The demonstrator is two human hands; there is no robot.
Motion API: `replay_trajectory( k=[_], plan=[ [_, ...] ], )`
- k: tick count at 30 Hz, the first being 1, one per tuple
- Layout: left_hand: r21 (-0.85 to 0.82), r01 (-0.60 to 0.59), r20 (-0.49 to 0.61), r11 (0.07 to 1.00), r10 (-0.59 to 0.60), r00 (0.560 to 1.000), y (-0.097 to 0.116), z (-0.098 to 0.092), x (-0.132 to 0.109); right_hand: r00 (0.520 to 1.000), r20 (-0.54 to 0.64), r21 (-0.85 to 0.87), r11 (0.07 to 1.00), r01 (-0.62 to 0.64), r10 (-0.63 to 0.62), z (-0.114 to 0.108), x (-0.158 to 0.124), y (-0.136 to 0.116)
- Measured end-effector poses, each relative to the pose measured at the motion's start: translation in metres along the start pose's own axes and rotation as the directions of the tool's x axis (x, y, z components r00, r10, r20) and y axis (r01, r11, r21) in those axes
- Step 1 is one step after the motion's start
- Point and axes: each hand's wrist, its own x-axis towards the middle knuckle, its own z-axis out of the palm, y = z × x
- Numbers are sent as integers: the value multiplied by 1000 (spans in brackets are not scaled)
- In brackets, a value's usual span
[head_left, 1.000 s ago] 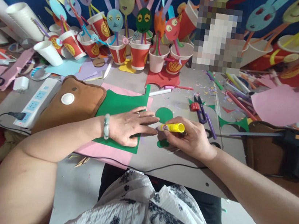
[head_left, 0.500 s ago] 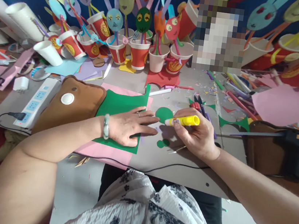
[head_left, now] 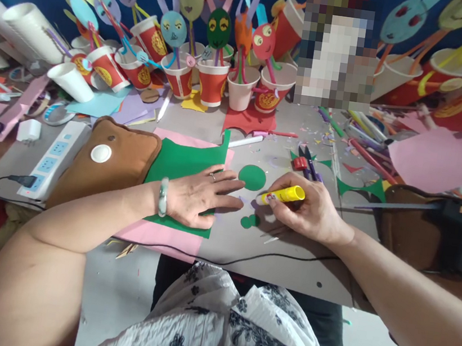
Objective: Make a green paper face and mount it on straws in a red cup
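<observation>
Thin black cable [head_left: 219, 259] runs along the near edge of the grey table [head_left: 271, 258]. A pink paper sheet [head_left: 159, 234] lies just behind it, with a green paper sheet [head_left: 185, 161] on top.

Left hand [head_left: 198, 194]: flat, palm down, fingers spread on the green paper sheet, gripping nothing. Pale green bangle [head_left: 162, 196] on the wrist.

Small green paper cut-outs [head_left: 249, 221]: on bare table, between the two hands, just right of the left fingertips.

Right hand [head_left: 311, 212]: closed around a yellow glue stick [head_left: 283, 194] held near-horizontal. White tip points left and sits low between the cut-outs and a green paper circle [head_left: 252, 177]. Can't tell whether the tip touches the table.

Green paper circle: flat on the table, just beyond the tip.

Left side: brown fabric pouch with a white disc [head_left: 117, 161] overlaps the green sheet's edge, with a white power strip [head_left: 52, 158] beside it.

Further back: purple-handled scissors [head_left: 309, 163] and a white marker [head_left: 246, 141].

Far edge: row of red and white paper cups holding paper rabbit faces [head_left: 211, 82].
</observation>
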Motion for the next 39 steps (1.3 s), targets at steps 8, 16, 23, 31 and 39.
replay_trajectory(
  k=[8,16,23,31,39],
  plan=[
    [105,37,-37,994,-33,999,8,9,2,997,58,15,999,40,-41,2,1,6],
    [173,47,-21,984,-44,999,12,11,5,996,87,18,1000,23,-25,3,0,5],
    [172,65,-3,983,-65,998,14,10,5,990,128,-10,998,58,-56,5,-1,3],
    [160,77,-13,984,-76,997,14,11,5,991,115,-95,993,74,-63,7,0,1],
    [145,74,-13,987,-73,997,13,12,5,985,80,-20,987,158,-155,7,-1,5]
  ],
)
